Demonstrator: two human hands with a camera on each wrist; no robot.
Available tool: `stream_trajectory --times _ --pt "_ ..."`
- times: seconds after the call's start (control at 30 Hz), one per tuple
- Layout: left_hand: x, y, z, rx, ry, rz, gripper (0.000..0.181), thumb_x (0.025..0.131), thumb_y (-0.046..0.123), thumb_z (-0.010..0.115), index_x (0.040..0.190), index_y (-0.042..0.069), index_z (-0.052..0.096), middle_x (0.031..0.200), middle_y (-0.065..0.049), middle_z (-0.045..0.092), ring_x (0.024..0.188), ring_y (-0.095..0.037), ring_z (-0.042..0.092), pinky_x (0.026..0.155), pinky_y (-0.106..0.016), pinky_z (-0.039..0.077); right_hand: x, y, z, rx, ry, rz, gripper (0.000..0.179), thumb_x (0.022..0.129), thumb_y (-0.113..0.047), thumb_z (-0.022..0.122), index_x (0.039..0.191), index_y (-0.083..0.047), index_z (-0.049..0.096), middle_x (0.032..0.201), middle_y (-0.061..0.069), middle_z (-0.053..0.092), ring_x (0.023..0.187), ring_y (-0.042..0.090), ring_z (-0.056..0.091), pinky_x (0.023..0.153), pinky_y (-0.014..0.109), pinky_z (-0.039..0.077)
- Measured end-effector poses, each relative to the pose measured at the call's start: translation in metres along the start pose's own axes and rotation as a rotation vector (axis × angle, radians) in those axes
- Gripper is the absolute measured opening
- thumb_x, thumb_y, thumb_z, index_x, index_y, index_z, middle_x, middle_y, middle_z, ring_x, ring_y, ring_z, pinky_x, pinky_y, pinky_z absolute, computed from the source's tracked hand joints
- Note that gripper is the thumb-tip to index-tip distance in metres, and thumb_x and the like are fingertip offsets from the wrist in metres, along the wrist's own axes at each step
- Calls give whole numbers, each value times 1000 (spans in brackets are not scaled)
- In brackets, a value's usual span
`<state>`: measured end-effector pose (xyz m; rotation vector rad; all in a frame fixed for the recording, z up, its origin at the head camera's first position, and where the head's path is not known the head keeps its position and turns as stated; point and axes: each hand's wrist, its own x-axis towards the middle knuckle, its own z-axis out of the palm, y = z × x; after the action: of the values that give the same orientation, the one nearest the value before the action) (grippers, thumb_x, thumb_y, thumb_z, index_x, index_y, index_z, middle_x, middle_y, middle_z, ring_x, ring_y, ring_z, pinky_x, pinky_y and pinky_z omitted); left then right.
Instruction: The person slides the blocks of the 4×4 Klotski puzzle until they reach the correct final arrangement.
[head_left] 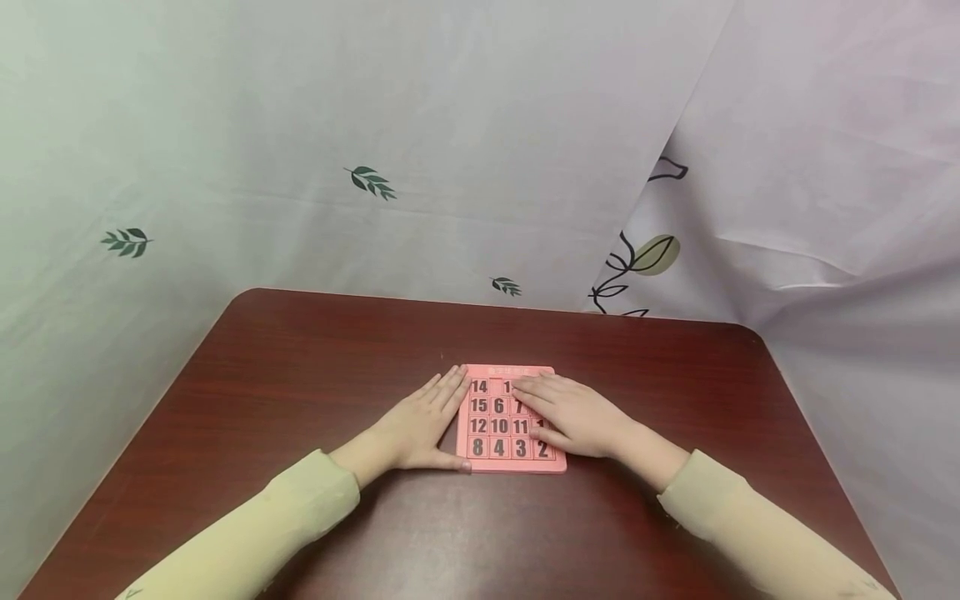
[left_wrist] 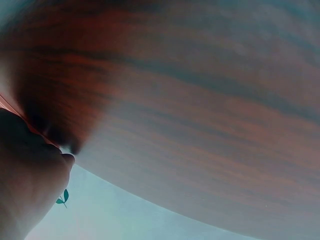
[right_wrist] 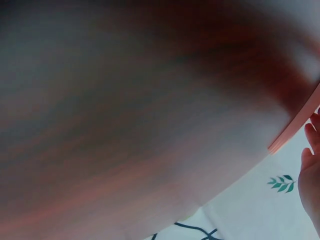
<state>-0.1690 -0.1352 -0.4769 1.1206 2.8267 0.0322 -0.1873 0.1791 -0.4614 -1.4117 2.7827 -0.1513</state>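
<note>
A pink number slide puzzle point(head_left: 499, 427) lies flat on the table, its black-numbered tiles set in a square frame. Along its left side rests my left hand point(head_left: 422, 427), fingers straight against the upper left edge and the thumb at the lower left corner. My right hand point(head_left: 581, 417) lies over the right part, fingers extended across the tiles and hiding several numbers. One tile-sized gap shows in the top row beside the 14. In the right wrist view the puzzle's side edge point(right_wrist: 295, 125) appears beside the fingers.
The puzzle is on a dark red-brown wooden table point(head_left: 337, 342) with rounded far corners. Behind it hangs a pale cloth point(head_left: 450, 125) printed with green leaves. More draped fabric point(head_left: 847, 250) stands at the right. Light sleeves point(head_left: 315, 496) cover both forearms.
</note>
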Motion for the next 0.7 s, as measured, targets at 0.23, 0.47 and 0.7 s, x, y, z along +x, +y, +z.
stream_trajectory --times 0.23,0.47,0.7 --pt "0 -1 1 -5 0 -1 129 85 86 59 167 -5 18 177 -24 11 166 -36 15 136 -47 21 -11 6 1 -8 16 3 65 104 -42 62 159 -10 50 165 6 51 156 25 45 131 48 35" --pt "0 0 1 -21 -7 -4 128 86 85 60 168 -4 18 178 -24 10 166 -36 14 136 -47 20 -7 3 1 1 36 -17 66 104 -43 62 160 -10 49 165 6 50 155 25 46 128 50 38" --pt "0 0 1 -14 -1 -1 128 86 85 59 167 -4 18 178 -24 11 166 -36 15 136 -47 21 9 -7 0 5 5 -28 66 105 -45 60 161 -12 48 167 4 48 157 22 44 130 47 36"
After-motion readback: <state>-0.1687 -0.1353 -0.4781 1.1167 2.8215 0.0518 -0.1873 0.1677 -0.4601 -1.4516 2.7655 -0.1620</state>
